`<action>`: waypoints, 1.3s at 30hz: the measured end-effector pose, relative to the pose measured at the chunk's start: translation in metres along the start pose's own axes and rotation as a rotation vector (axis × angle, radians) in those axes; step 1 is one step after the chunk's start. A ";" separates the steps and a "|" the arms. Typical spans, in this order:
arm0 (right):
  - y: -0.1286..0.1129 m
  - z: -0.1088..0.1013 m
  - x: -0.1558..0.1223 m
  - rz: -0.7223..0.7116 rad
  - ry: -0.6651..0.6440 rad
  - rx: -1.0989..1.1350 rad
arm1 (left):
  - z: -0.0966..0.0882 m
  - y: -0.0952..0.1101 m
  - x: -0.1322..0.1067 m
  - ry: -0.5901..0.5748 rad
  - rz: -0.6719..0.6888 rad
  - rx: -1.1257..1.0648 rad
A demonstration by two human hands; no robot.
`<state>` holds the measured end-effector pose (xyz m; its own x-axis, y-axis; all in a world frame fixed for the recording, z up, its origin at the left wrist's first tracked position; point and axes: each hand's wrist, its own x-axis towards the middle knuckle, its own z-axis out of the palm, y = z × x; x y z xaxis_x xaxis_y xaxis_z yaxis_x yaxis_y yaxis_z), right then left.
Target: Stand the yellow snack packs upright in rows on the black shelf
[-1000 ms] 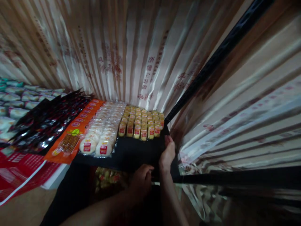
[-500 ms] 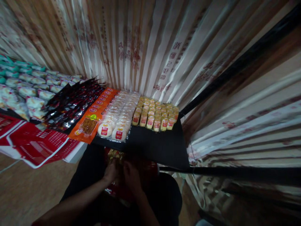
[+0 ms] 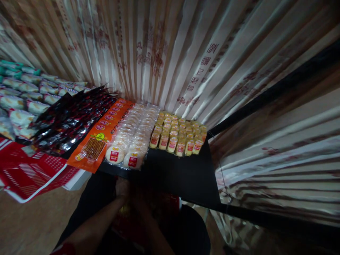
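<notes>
Both of my hands reach down below the front edge of a black table (image 3: 180, 177). My left hand (image 3: 122, 187) sits just under the table edge, its fingers lost in shadow. Close to its right, my right hand (image 3: 140, 207) is dark and blurred. The two hands are at a red bag (image 3: 166, 205) with yellowish packets (image 3: 124, 209) in it; I cannot make out a grip. On the table above lie rows of small yellow snack packets (image 3: 177, 136) and round white cakes (image 3: 132, 134) in clear wrappers.
Left of the cakes lie orange packets (image 3: 103, 131), shiny dark red packets (image 3: 71, 120) and green-white packets (image 3: 18, 99). A red printed banner (image 3: 29, 173) hangs off the table's left part. A striped curtain (image 3: 159, 53) closes the back, with a black pole (image 3: 265, 102) at the right.
My right hand has left the table's front corner. Both hands dropped beneath the table edge to the red bag, and the view shifted slightly to the right.
</notes>
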<state>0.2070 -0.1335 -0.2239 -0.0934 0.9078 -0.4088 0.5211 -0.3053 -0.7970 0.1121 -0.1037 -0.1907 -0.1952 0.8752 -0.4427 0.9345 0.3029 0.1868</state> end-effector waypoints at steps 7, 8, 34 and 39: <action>0.005 -0.008 -0.007 -0.060 0.261 -0.337 | -0.001 0.004 -0.025 0.058 0.176 -0.005; 0.003 -0.012 -0.010 -0.081 0.292 -0.384 | -0.003 0.006 -0.029 0.052 0.200 -0.027; -0.061 -0.131 -0.106 -0.457 0.204 -0.044 | -0.140 0.022 -0.083 -0.469 0.664 -0.779; -0.059 -0.144 -0.108 -0.359 0.316 0.186 | -0.131 0.046 -0.087 -0.449 0.577 -1.027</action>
<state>0.3083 -0.1719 -0.0684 0.0370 0.9986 0.0369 0.3409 0.0221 -0.9398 0.1329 -0.1160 -0.0284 0.4702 0.8334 -0.2905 0.1491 0.2494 0.9569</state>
